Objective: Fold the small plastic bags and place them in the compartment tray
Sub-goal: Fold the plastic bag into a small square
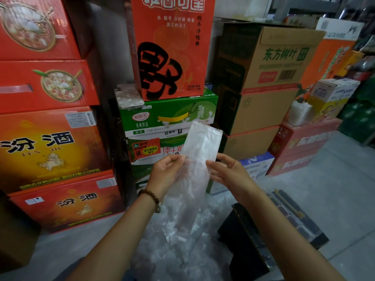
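Observation:
A long, narrow clear plastic bag (199, 147) stands upright between my hands in the middle of the view. My left hand (165, 173) pinches its left edge with thumb and fingers. My right hand (229, 171) pinches the right edge at about the same height. The bag's lower part hangs down over a loose heap of clear plastic bags (182, 240) below my forearms. A dark compartment tray (294, 216) with a clear cover lies on the floor at the lower right, beyond my right forearm.
Stacked red cartons (50, 138) fill the left. Green milk cartons (168, 116) with a phone (128, 96) on top stand straight ahead, brown cartons (269, 78) to the right. A black box (243, 240) sits beside the tray on the grey floor.

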The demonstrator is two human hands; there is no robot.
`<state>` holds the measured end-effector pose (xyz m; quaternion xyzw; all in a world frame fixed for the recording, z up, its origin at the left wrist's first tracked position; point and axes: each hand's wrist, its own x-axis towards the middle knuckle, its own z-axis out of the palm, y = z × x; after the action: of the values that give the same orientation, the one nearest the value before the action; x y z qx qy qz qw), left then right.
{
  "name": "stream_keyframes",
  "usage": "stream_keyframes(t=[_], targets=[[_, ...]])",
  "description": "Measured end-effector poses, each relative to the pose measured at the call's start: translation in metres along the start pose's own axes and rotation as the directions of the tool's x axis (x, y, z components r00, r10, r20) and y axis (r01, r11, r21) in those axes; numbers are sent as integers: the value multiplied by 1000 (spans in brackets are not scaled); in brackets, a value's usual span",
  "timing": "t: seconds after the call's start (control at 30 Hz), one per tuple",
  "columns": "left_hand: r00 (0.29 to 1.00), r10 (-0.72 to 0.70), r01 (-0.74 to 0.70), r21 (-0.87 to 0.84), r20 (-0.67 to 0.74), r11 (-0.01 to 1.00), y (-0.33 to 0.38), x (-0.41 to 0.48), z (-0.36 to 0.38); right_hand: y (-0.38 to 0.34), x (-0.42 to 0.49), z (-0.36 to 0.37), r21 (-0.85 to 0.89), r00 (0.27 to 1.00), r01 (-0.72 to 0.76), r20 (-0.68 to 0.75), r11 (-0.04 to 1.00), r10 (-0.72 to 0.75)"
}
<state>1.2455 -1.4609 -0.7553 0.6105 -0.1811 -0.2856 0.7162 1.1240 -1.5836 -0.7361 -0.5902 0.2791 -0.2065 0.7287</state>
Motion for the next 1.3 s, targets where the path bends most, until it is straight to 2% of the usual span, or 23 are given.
stream_keyframes(t=[0.17,0.37,0.43,0.53,0.63,0.77,0.9,1.03,1.3], targets=[[1000,-22,22,3,-19,1000,3,1,-4,-4,-2,0,-66,997,58,-43,996,-61],[983,174,-182,179,58,967,10,-4,-10,-4,-3,-2,-68,987,144,-66,987,-149],[981,183,-192,166,66,967,11,-5,-11,-6,-4,-3,-60,981,184,-42,981,-187],[982,179,-186,135,64,973,13,-6,-11,-7,-8,-4,-116,971,235,74,965,-227],[978,190,-202,167,89,965,14,-8,-11,-7,-9,-5,-162,961,277,74,947,-268],[970,210,-234,231,123,944,18,-11,-11,-6,-8,-7,-160,955,298,33,941,-296],[971,200,-224,216,129,950,18,-12,-10,-8,-10,-8,-159,954,299,79,941,-290],[976,182,-203,206,117,957,19,-12,-11,-9,-10,-10,-150,953,303,61,941,-297],[976,187,-212,277,113,937,19,-13,-11,-9,-11,-9,-219,953,304,79,927,-293]])
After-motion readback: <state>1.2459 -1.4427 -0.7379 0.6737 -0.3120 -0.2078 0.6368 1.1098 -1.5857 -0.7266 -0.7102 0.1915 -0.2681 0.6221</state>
